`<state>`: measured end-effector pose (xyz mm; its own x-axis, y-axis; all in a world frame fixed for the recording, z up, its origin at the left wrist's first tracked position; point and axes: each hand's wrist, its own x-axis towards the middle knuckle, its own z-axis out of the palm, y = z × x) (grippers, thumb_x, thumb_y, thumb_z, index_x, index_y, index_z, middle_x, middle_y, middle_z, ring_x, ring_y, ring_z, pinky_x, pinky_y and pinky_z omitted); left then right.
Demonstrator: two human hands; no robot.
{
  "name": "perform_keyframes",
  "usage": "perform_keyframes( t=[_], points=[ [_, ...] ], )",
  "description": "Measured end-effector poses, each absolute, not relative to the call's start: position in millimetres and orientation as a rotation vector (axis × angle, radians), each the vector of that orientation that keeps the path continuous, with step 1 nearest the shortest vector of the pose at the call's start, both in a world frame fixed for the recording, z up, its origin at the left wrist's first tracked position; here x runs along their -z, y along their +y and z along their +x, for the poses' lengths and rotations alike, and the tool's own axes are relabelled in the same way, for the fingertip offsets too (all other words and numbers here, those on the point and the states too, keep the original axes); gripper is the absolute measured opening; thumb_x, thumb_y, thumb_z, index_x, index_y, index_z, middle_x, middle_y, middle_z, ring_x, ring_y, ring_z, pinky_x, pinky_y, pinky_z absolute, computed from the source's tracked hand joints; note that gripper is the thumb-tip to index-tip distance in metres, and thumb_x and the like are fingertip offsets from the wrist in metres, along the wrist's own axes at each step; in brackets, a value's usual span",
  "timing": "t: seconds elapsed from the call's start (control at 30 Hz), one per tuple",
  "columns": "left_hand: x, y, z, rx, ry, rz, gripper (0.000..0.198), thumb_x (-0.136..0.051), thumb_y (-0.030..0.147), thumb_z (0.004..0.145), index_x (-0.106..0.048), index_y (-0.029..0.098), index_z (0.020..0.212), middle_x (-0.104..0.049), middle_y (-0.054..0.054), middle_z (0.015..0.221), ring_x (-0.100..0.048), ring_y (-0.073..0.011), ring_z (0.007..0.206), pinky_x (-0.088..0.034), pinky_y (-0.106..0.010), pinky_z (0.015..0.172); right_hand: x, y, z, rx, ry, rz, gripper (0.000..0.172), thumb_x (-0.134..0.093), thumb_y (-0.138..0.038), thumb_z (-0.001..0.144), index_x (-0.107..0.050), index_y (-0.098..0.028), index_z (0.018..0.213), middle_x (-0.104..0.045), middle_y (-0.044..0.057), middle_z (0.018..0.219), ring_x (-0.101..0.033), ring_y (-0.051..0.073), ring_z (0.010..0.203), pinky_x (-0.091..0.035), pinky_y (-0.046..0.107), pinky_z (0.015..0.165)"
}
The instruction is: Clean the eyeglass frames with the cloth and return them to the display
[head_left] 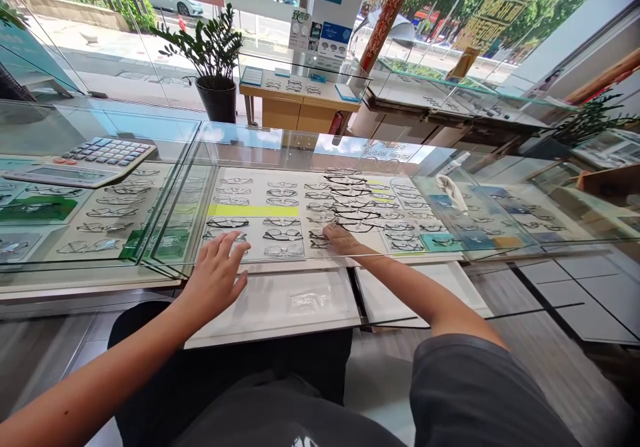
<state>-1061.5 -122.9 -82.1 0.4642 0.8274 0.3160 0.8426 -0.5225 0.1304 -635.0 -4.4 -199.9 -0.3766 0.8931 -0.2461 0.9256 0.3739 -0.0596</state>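
Observation:
My left hand (217, 270) is open, fingers spread, at the front edge of the glass display case (250, 267). Dark-rimmed eyeglasses (227, 223) lie just beyond its fingertips. Inside the case, my right hand (341, 239) has its fingers curled at a pair of dark eyeglasses (319, 239); its fingertips are partly hidden. Beyond that hand runs a column of larger black eyeglasses (350, 201); whether they rest on the glass or under it, I cannot tell. More eyeglasses (283, 234) sit in rows to the left, near a yellow-green strip (255, 211).
A calculator (103, 157) rests on the left glass top, and a whitish cloth (451, 193) lies toward the right. Below my hands, white drawers or panels (270, 303) jut toward me. A potted plant (215, 93) and a small wooden counter (295, 103) stand beyond the case.

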Motion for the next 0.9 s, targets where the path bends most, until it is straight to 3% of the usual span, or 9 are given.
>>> perform_keyframes(
  t=[0.17,0.4,0.53,0.67,0.8,0.9],
  points=[
    [82.2,-121.5,-1062.1,0.523,-1.468,-2.643,0.036,-0.057,0.026,0.101,-0.062,0.019,0.136,-0.057,-0.024,0.159,-0.052,-0.0452,0.146,-0.046,-0.062,0.116,201.7,-4.9,-642.1,0.261,2.424,1.727,0.024,-0.056,-0.006,0.089,-0.071,-0.016,0.107,-0.075,0.017,0.120,-0.063,0.028,0.109,-0.041,0.035,0.093],
    [84.3,-120.9,-1063.2,0.493,-1.481,-2.653,0.037,-0.057,0.026,0.101,-0.061,0.021,0.138,-0.055,-0.024,0.161,-0.050,-0.0448,0.149,-0.045,-0.063,0.117,169.1,-24.1,-656.8,0.419,2.430,1.708,0.017,-0.059,-0.010,0.091,-0.068,-0.016,0.104,-0.074,0.016,0.115,-0.062,0.028,0.111,-0.041,0.035,0.098],
    [84.6,-119.9,-1063.8,0.522,-1.482,-2.676,0.038,-0.058,0.027,0.101,-0.064,0.020,0.138,-0.057,-0.023,0.160,-0.051,-0.0443,0.149,-0.046,-0.063,0.118,143.2,-48.3,-673.7,0.615,2.466,1.572,0.017,-0.070,-0.014,0.085,-0.066,-0.020,0.101,-0.073,0.011,0.111,-0.063,0.026,0.109,-0.043,0.030,0.091],
    [77.9,-117.2,-1065.0,0.594,-1.508,-2.726,0.037,-0.053,0.022,0.102,-0.068,0.021,0.136,-0.061,-0.020,0.157,-0.055,-0.0405,0.146,-0.047,-0.060,0.118,116.0,-77.3,-698.5,0.830,2.431,1.403,0.016,-0.074,-0.022,0.084,-0.064,-0.024,0.097,-0.071,0.004,0.103,-0.064,0.022,0.094,-0.042,0.028,0.076],
    [73.1,-113.7,-1068.2,0.669,-1.560,-2.772,0.041,-0.040,0.017,0.104,-0.069,0.019,0.134,-0.065,-0.017,0.155,-0.058,-0.0347,0.146,-0.047,-0.055,0.120,81.2,-101.5,-727.2,1.094,2.384,1.161,0.022,-0.075,-0.020,0.081,-0.060,-0.025,0.096,-0.066,0.003,0.100,-0.060,0.022,0.095,-0.040,0.028,0.077],
    [76.4,-111.4,-1070.9,0.662,-1.616,-2.724,0.045,-0.039,0.020,0.106,-0.069,0.018,0.139,-0.064,-0.017,0.159,-0.053,-0.0366,0.153,-0.043,-0.058,0.124,47.9,-113.7,-744.4,1.096,2.396,0.983,0.023,-0.074,-0.017,0.081,-0.056,-0.025,0.093,-0.062,0.002,0.092,-0.057,0.022,0.090,-0.037,0.029,0.073]
  ],
)
